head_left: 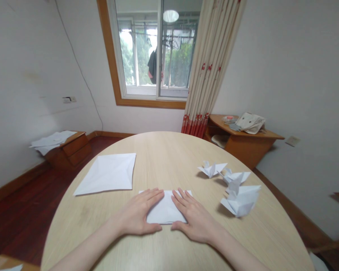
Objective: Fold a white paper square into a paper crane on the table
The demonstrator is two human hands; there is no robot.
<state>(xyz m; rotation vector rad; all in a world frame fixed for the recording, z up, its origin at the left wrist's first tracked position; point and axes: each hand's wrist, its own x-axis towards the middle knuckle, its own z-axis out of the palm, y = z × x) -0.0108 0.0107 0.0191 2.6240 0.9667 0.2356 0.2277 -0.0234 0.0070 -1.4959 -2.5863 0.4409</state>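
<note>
A folded white sheet of paper [165,210] lies on the round wooden table [164,158] right in front of me. My left hand [139,214] lies flat on its left part with the fingers stretched out. My right hand [193,216] lies flat on its right part, fingers spread too. Both palms press down on the paper and neither hand grips it.
A stack of flat white sheets [107,173] lies at the table's left. Three folded paper birds [211,168] [235,177] [241,201] stand at the right. A low wooden cabinet [69,148] with papers stands at the left wall, a wooden side table [243,139] with a bag at the right.
</note>
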